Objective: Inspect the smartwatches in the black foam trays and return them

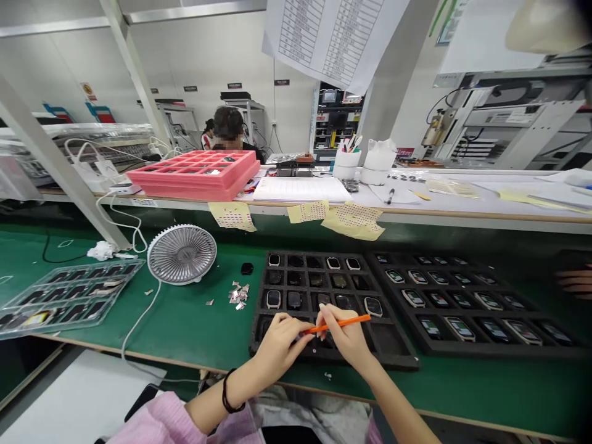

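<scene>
My right hand (346,339) grips a thin orange stick (358,320) like a slim pen, slanting up to the right. Its left end meets the fingertips of my left hand (280,345), which are pinched together; what they hold there is too small to make out. Both hands are over the near part of a black foam tray (393,345), whose compartments hold several square watch faces. A pale-rimmed watch (373,306) lies just beyond my right hand, and another watch (274,300) beyond my left. My hands hide some near compartments.
A second foam tray (462,350) of lit watches stands right; another person's fingers (576,280) show beyond it. Left are a grey fan (182,254), small foil scraps (239,296), a lone black watch face (246,269) and a clear plastic tray (99,314). A pink foam tray (226,185) is on the shelf.
</scene>
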`<move>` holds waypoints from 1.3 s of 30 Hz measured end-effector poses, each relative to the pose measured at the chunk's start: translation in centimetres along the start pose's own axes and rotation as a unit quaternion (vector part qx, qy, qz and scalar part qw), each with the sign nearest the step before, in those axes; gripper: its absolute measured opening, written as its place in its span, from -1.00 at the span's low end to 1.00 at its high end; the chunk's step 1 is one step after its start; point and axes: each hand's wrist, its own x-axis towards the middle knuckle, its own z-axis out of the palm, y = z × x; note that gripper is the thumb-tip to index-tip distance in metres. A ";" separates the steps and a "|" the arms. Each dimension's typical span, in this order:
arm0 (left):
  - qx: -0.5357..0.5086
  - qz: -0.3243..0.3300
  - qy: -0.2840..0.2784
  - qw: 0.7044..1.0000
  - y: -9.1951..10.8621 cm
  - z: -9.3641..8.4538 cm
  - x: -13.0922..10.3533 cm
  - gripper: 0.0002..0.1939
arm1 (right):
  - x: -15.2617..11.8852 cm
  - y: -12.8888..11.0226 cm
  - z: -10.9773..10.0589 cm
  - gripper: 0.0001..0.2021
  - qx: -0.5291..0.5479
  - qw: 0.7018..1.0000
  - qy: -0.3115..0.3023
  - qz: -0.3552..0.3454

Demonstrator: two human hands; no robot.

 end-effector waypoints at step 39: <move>0.295 -0.291 0.262 0.871 -11.6 -10.8 -13.8 -0.76 | -21.2 -2.5 2.6 -0.57 0.215 0.937 -0.129 0.244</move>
